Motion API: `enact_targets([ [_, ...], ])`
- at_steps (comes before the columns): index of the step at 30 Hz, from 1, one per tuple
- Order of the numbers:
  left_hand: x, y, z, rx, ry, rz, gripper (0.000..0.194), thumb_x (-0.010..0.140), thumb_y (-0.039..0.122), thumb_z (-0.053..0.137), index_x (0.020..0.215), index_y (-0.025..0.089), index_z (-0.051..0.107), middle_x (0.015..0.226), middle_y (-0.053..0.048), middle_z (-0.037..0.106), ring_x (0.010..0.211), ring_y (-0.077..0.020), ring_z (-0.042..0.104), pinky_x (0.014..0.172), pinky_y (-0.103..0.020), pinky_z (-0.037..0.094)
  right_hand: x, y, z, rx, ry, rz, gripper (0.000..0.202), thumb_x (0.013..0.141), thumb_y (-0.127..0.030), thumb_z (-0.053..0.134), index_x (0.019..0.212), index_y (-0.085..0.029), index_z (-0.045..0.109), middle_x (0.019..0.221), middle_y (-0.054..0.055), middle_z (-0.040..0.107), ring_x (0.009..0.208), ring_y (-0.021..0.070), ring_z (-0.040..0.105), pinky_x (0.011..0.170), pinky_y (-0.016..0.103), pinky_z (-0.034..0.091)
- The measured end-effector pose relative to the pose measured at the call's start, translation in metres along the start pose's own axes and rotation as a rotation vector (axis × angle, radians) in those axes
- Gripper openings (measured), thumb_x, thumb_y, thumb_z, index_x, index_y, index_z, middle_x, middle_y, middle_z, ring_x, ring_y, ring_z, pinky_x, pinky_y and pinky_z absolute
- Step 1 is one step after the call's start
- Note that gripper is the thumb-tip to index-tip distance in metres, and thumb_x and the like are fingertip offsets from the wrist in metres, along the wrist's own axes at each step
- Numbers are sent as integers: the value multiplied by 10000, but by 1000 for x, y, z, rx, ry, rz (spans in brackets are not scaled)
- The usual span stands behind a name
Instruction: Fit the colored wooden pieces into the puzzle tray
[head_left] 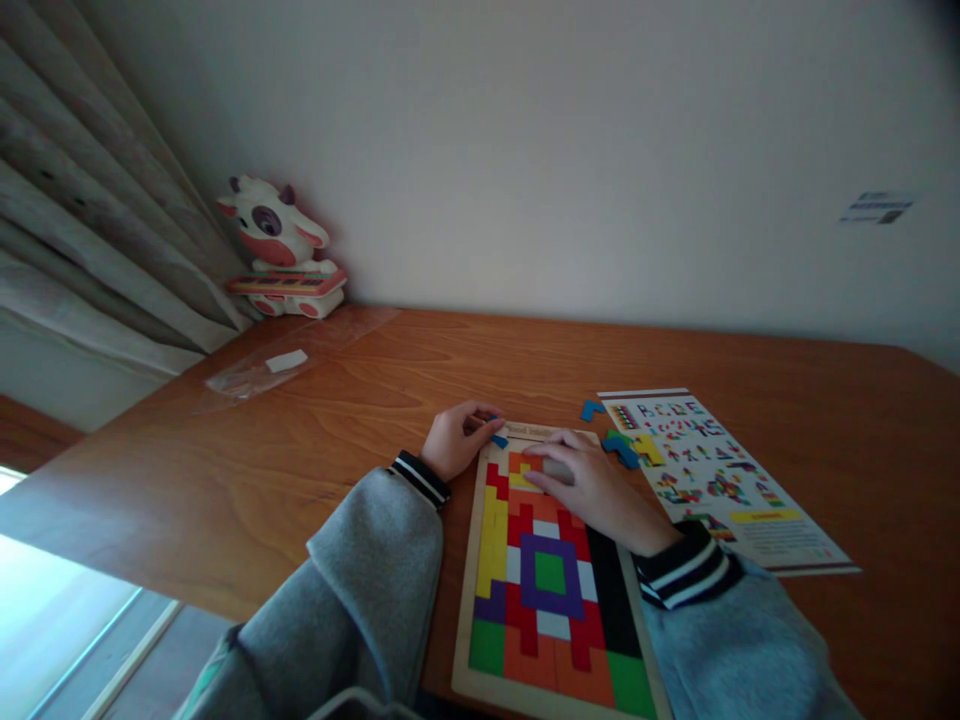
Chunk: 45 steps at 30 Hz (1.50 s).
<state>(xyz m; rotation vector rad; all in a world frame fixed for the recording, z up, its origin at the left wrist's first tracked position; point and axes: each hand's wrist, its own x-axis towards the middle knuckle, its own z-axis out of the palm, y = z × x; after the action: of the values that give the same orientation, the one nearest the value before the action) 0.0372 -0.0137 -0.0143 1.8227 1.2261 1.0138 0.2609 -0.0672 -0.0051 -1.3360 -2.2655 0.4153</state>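
Observation:
A wooden puzzle board [462, 640] lies before me, filled largely with colored block pieces around a purple frame and a green center [550, 573]. At its top left corner, my left hand [459, 440] pinches a small blue puzzle piece [499, 440] between thumb and fingers. My right hand [581, 480] hovers over the upper part of the board, fingers apart above orange and yellow pieces [517, 478]; nothing shows between them. The palm side is partly hidden. A black area [609, 590] runs down the board's right side.
Loose blue pieces [621, 450] and a yellow piece [649, 450] lie right of the board, by a printed pattern sheet [750, 500]. One more blue piece [592, 410] sits behind them. A cow toy keyboard [289, 250] and clear plastic bag [247, 382] are at the back left.

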Motion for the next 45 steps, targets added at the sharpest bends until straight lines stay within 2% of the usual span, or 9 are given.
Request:
enact_targets([
  [9,0,-1,0,-8,2,-1,272,856,406,645,990,174,687,859,-44,736,661,-135,679,588,-213,531,6,9,7,-19,112,61,288,924,-424,551,1114,-250,681,1008,77,637,960,237,619,886,428,497],
  [13,0,-1,-1,5,-12,-3,280,863,420,634,992,177,686,847,-43,739,680,-141,684,598,-216,532,5,18,2,-8,85,82,274,914,-424,564,1094,-260,688,1016,77,626,964,238,614,863,417,501],
  [19,0,-1,-1,36,-25,7,301,867,434,623,1002,173,687,878,-56,742,719,-154,694,628,-230,544,-7,24,-13,-69,34,131,275,908,-405,571,1130,-278,671,1050,79,597,1012,264,590,899,469,458],
  [25,-1,-2,-1,22,-18,14,297,864,435,626,998,177,686,851,-45,734,725,-154,696,648,-231,546,-11,29,-18,-118,17,167,272,908,-429,559,1115,-293,672,1060,83,598,1043,290,568,896,503,425],
  [28,-1,-2,-1,29,-16,22,294,866,434,623,995,178,686,853,-45,731,727,-154,692,650,-232,545,-12,31,-22,-78,-6,164,329,879,-477,588,1146,-295,651,1097,79,591,1064,283,562,919,483,426],
  [32,-1,-1,-1,37,-24,21,292,869,426,619,1000,174,686,865,-54,731,747,-162,692,673,-244,553,-15,32,-27,-66,-35,183,527,813,-564,635,1265,-302,567,1212,95,548,1166,304,509,987,499,390],
  [37,-1,1,-1,40,-32,10,309,873,436,609,1008,169,684,859,-58,733,723,-162,691,645,-242,555,-14,24,-19,-147,-8,197,660,803,-641,592,1368,-324,469,1239,112,513,1189,334,481,954,531,393],
  [45,-1,3,-2,88,-17,22,266,873,395,622,1006,174,688,864,-49,736,736,-156,692,668,-240,549,-10,22,-11,-225,39,212,578,844,-590,568,1354,-329,488,1216,116,496,1155,342,480,915,534,393],
])
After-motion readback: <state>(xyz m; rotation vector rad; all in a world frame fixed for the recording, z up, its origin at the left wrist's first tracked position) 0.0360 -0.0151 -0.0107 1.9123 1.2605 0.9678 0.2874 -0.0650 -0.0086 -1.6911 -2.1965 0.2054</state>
